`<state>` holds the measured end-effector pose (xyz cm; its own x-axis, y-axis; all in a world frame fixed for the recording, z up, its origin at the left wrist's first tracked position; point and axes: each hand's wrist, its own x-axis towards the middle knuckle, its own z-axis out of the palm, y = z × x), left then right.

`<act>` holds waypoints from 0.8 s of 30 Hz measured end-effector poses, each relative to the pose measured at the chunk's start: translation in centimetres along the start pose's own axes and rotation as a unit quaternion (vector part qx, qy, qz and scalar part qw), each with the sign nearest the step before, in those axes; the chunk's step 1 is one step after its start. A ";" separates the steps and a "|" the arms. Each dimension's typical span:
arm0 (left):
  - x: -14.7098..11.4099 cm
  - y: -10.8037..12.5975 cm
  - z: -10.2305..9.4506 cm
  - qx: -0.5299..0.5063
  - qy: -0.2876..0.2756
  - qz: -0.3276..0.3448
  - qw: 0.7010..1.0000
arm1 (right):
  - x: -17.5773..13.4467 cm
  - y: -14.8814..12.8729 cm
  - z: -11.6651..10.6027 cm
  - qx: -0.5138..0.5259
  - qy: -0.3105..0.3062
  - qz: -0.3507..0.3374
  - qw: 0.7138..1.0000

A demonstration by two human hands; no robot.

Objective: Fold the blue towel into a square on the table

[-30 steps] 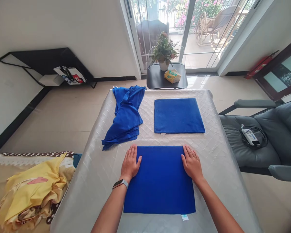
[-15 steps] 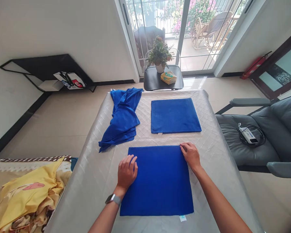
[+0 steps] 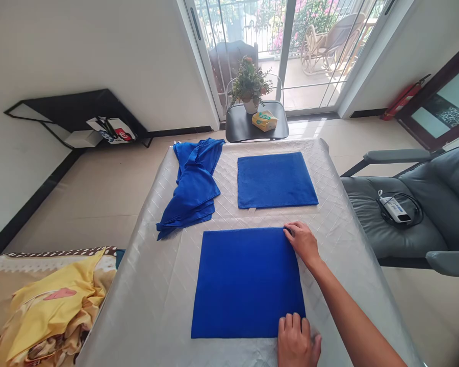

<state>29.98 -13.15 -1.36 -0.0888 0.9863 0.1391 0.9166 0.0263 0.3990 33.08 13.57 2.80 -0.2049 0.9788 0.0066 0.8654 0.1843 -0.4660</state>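
Observation:
A flat blue cloth [image 3: 245, 280] lies spread as a near square on the table, close to me. My right hand [image 3: 301, 242] pinches its far right corner between thumb and fingers. At the near right corner, my left hand [image 3: 295, 337] rests palm down with fingers bent over the edge and the thumb held apart; it covers the corner and the tag there. Beyond it lies a second flat blue cloth [image 3: 277, 181], with a small pale tag on its near edge. A loose heap of blue cloths [image 3: 195, 183] sits at the far left of the table.
A silvery quilted cover [image 3: 164, 290] drapes the table. Behind it, a black folding chair [image 3: 237, 127] holds a potted plant [image 3: 251, 84] and a yellow tissue pack [image 3: 264, 121]. A grey armchair [image 3: 398, 244] with a power strip [image 3: 394, 209] stands right; yellow fabric [image 3: 57, 293] lies left.
My left hand has moved from the cloth's left edge across to its near right corner. My right hand stays at the far right corner.

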 end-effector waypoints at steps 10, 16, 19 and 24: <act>-1.2 -1.2 -1.0 0.009 0.068 0.044 0.997 | -0.2 -0.4 0.4 -0.027 0.026 -0.003 0.999; 0.1 -1.3 -2.0 0.055 0.028 0.075 0.995 | 0.4 -0.6 0.0 0.009 -0.001 0.018 1.000; 0.3 -1.3 -2.2 0.068 0.014 0.089 0.994 | 0.6 -0.3 -0.4 0.049 -0.019 0.032 0.998; 0.2 -1.3 -2.3 0.068 0.027 0.082 0.994 | 1.0 0.3 -0.5 0.124 -0.054 0.060 0.989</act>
<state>27.93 -13.32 0.22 0.0492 0.9691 0.2416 0.9642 -0.1092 0.2418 33.41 14.65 3.12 -0.1664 0.9747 -0.1495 0.7509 0.0270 -0.6599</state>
